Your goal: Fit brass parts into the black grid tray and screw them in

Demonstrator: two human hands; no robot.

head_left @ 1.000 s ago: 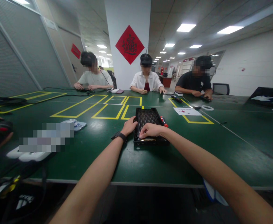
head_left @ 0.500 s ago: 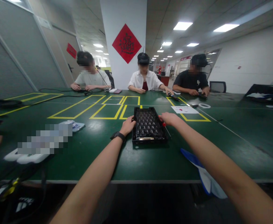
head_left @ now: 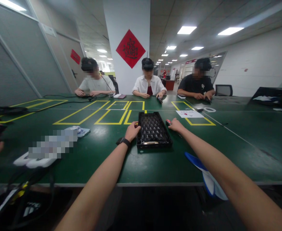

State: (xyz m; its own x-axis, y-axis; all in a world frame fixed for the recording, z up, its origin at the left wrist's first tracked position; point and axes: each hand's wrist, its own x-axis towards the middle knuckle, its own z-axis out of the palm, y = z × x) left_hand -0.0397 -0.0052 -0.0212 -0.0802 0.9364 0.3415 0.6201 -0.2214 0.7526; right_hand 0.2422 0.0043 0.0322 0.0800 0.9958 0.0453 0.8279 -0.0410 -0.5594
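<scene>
A black tray (head_left: 153, 145) full of small dark parts lies on the green table (head_left: 155, 166) in front of me. My left hand (head_left: 132, 131), with a black watch on the wrist, rests curled against the tray's left rim. My right hand (head_left: 176, 125) lies just right of the tray, its fingers closed around the red-and-black handle of a screwdriver (head_left: 168, 122) on the table. The fingertips of both hands are partly hidden.
Three people sit at the far side of the table. A white paper (head_left: 188, 113) lies in a yellow-taped box at the right. A white-and-blue object (head_left: 209, 181) hangs at the near edge. Packets (head_left: 79, 130), white devices (head_left: 32, 161) and cables lie at the left.
My right hand left the tray's front, moved right to the screwdriver and closed on its handle. My left hand stayed at the tray's left rim.
</scene>
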